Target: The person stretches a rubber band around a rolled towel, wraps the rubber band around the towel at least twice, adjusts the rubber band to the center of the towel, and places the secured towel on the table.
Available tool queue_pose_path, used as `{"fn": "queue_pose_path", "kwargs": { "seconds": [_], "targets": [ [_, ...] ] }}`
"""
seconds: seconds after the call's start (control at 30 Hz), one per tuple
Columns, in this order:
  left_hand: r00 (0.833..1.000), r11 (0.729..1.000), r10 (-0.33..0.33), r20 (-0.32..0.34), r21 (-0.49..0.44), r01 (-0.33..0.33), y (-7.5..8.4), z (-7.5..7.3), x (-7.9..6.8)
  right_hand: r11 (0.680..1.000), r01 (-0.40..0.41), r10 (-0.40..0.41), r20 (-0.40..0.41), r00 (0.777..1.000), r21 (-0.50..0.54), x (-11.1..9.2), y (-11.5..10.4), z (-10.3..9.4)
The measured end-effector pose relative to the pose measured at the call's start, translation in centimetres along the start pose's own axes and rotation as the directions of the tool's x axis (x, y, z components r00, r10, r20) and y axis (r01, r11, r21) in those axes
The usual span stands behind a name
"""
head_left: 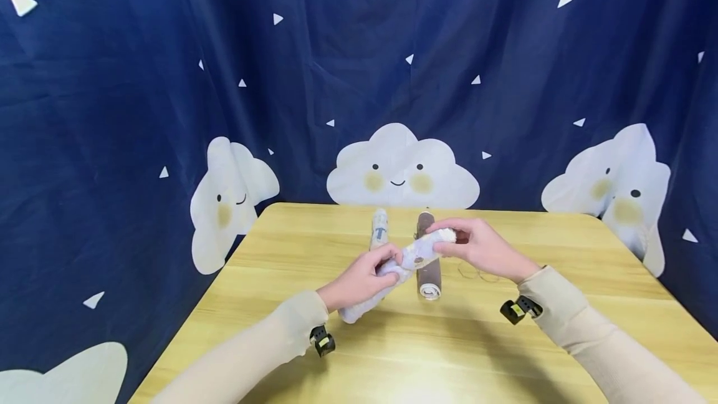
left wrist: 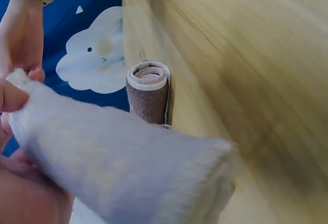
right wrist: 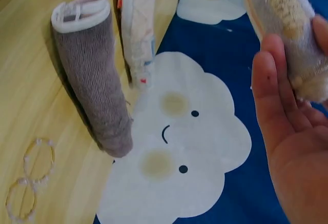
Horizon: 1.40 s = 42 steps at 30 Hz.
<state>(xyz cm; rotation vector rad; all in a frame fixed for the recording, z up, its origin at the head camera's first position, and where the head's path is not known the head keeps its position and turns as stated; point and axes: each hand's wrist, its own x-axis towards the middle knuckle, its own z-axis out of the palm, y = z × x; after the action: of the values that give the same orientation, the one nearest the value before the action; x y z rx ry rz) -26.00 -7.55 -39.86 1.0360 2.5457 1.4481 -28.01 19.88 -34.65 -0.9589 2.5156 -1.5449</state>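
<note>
A pale lavender rolled towel (head_left: 422,250) with a fuzzy surface is held slantwise above the table by both hands. My left hand (head_left: 364,276) grips it around the middle, thumb and fingers curled on it. At its upper right end my right hand (head_left: 477,245) pinches it between thumb and fingers. The left wrist view shows the near end of the lavender towel (left wrist: 128,157) large and blurred. Behind it, a brown rolled towel (head_left: 429,276) with a white edge lies on the table. To the left of that lies a white rolled towel (head_left: 379,226) with a blue mark, partly hidden.
Two thin beaded loops (right wrist: 38,160) lie on the wooden table (head_left: 561,329), right of the brown roll. A dark blue curtain (head_left: 314,80) with clouds and triangles hangs behind the table and along its sides. Each wrist bears a black strapped device (head_left: 521,308).
</note>
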Motion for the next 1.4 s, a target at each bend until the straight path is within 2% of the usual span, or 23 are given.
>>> {"fn": "queue_pose_path", "kwargs": {
  "seconds": [0.07, 0.13, 0.23, 0.27, 0.33, 0.43, 0.5, 0.57, 0.7, 0.83, 0.93, 1.17, 1.4],
  "targets": [
    [1.000, 0.999, 0.005, -0.020, 0.045, -0.004, 0.1, 0.2, 0.0, 1.000, -0.013, 0.013, -0.025, 1.000, -0.004, 0.2, 0.0, 0.1],
    [0.998, 0.991, 0.029, -0.055, 0.131, -0.021, 0.2, 0.4, 0.1, 0.999, -0.031, 0.030, -0.057, 0.998, -0.012, 0.3, 0.0, 0.3],
    [0.990, 0.957, 0.088, -0.114, 0.284, -0.052, 0.4, 1.0, 0.0, 0.997, -0.071, 0.068, -0.104, 0.992, -0.027, 0.5, -0.2, 0.6],
    [0.984, 0.937, 0.120, -0.130, 0.343, -0.068, 0.3, 1.2, 0.0, 0.996, -0.085, 0.081, -0.117, 0.990, -0.028, 0.5, -0.3, 0.6],
    [0.969, 0.879, 0.197, -0.148, 0.465, -0.108, 0.4, 1.5, 0.0, 0.993, -0.116, 0.112, -0.136, 0.984, -0.020, 0.6, -0.5, 0.8],
    [0.933, 0.758, 0.338, -0.121, 0.622, -0.194, 0.2, 1.8, 0.0, 0.988, -0.155, 0.150, -0.158, 0.976, -0.014, 0.7, -0.7, 1.0],
    [0.910, 0.688, 0.407, -0.085, 0.684, -0.244, 0.0, 1.8, 0.0, 0.984, -0.179, 0.174, -0.168, 0.970, -0.013, 0.8, -0.8, 1.2],
    [0.894, 0.649, 0.444, -0.059, 0.709, -0.276, -0.2, 1.8, -0.1, 0.980, -0.198, 0.191, -0.179, 0.965, -0.020, 0.9, -1.0, 1.3],
    [0.887, 0.625, 0.460, -0.044, 0.726, -0.288, -0.4, 1.7, -0.1, 0.976, -0.214, 0.204, -0.196, 0.959, -0.033, 1.0, -1.3, 1.5],
    [0.880, 0.582, 0.473, -0.031, 0.761, -0.286, -0.2, 1.8, 0.0, 0.972, -0.229, 0.212, -0.223, 0.951, -0.052, 1.1, -1.6, 1.5],
    [0.884, 0.551, 0.467, -0.011, 0.786, -0.282, 0.1, 2.0, 0.1, 0.966, -0.248, 0.225, -0.242, 0.944, -0.072, 1.2, -1.7, 1.5],
    [0.914, 0.556, 0.406, -0.001, 0.794, -0.246, 0.3, 2.4, 0.4, 0.964, -0.255, 0.227, -0.259, 0.939, -0.079, 1.3, -1.4, 1.7],
    [0.918, 0.557, 0.396, -0.005, 0.797, -0.236, -0.1, 2.5, 0.4, 0.965, -0.251, 0.224, -0.253, 0.941, -0.081, 1.6, -0.9, 2.1]
  ]
}}
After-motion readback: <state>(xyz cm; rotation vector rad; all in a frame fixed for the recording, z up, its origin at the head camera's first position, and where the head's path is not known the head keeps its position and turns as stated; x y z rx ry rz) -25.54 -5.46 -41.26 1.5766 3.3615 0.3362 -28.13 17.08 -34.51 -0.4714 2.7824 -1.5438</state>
